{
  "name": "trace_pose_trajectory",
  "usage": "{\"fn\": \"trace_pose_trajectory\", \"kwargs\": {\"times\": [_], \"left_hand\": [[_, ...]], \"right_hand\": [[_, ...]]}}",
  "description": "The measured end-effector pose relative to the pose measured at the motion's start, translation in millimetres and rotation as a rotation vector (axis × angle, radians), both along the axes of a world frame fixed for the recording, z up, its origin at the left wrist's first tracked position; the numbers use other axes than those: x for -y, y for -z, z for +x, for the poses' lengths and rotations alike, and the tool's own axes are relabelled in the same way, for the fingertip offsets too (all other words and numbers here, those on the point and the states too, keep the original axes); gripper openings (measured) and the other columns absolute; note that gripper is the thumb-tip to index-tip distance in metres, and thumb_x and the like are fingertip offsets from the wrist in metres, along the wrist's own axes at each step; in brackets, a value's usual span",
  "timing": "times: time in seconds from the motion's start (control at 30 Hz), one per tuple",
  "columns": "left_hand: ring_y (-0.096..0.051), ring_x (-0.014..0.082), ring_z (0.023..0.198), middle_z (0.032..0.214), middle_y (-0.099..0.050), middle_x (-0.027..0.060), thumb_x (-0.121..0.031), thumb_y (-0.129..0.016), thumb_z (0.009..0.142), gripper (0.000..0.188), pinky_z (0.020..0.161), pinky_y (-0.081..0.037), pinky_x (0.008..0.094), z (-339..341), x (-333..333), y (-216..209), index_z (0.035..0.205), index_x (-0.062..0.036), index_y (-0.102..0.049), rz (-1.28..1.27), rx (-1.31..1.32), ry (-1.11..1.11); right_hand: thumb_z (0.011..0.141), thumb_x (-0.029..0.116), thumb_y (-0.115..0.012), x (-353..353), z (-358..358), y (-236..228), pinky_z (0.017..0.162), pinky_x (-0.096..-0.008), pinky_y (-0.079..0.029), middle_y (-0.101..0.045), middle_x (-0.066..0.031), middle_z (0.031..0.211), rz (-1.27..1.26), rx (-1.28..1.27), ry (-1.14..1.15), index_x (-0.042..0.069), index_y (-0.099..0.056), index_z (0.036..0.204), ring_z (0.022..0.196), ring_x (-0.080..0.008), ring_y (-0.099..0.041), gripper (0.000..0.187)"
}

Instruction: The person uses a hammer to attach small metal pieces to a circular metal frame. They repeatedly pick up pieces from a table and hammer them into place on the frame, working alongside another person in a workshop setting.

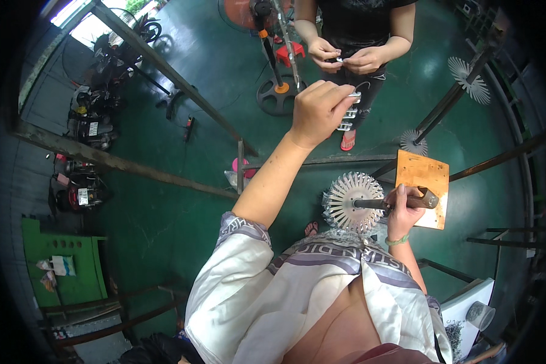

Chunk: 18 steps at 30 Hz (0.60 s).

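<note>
Several silvery metal pieces pinched by left hand, right hand clasping brown handle, lettering on shirt

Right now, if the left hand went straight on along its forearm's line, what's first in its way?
Probably the co-worker's hands, just beyond the left hand in the picture. Depth is unclear from this view, so it might miss them.

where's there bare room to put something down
Bare green floor shows between the green cabinet and the left sleeve. The wooden board is bare above the right hand, tilt unclear. Crowded: around the slotted disc and brown handle, and by the left hand, close to the co-worker's hands in view.
</note>
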State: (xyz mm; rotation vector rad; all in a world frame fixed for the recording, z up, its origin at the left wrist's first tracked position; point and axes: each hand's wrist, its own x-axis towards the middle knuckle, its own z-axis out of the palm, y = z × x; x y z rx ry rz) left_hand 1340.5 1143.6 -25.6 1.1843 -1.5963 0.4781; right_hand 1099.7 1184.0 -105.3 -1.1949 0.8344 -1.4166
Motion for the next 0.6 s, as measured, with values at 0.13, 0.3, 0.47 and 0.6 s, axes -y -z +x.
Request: {"fn": "trace_pose_trajectory", "kwargs": {"times": [0.13,0.3,0.47,0.6], "left_hand": [[-0.058,0.0222,0.06,0.067,-0.061,0.0067,-0.007,-0.071,0.068,0.014,0.057,-0.046,0.0309,2.2,9.1,-6.5,0.08,-0.0052,-0.065,0.001,-0.012,-0.019],[-0.06,0.0243,0.064,0.067,-0.061,0.0079,-0.007,-0.069,0.068,0.011,0.061,-0.048,0.0333,1.7,17.3,-10.5,0.077,-0.0045,-0.064,-0.003,-0.037,-0.037],[-0.059,0.0237,0.061,0.065,-0.06,0.0081,-0.007,-0.069,0.069,0.008,0.057,-0.047,0.0322,2.3,27.3,-10.8,0.074,-0.0036,-0.064,-0.05,-0.036,-0.017],[-0.058,0.0227,0.057,0.064,-0.06,0.0069,-0.007,-0.069,0.069,0.008,0.054,-0.046,0.0318,2.9,30.5,-10.3,0.074,-0.0043,-0.064,-0.027,-0.029,-0.02]], "right_hand": [[0.088,0.002,-0.054,0.2,-2.4,0.4,0.046,-0.0249,-0.04,-0.049,-0.0049,0.055,0.022,0.023,-0.016,0.004,-0.046,0.068,0.047,-0.012,-0.047,0.021],[0.088,0.001,-0.054,2.5,-3.2,-0.2,0.047,-0.0242,-0.04,-0.05,-0.0049,0.057,-0.005,0.047,-0.031,0.003,-0.047,0.07,0.048,-0.0116,-0.047,0.019],[0.088,0.001,-0.054,3.7,-7.5,5.2,0.047,-0.0242,-0.04,-0.051,-0.0057,0.058,-0.015,0.001,-0.011,0.003,-0.047,0.071,0.049,-0.0118,-0.047,0.018],[0.088,0.001,-0.054,3.2,-7.5,3.4,0.046,-0.0243,-0.04,-0.051,-0.0059,0.057,-0.016,0.009,-0.005,0.003,-0.047,0.071,0.049,-0.0119,-0.048,0.018]]}}
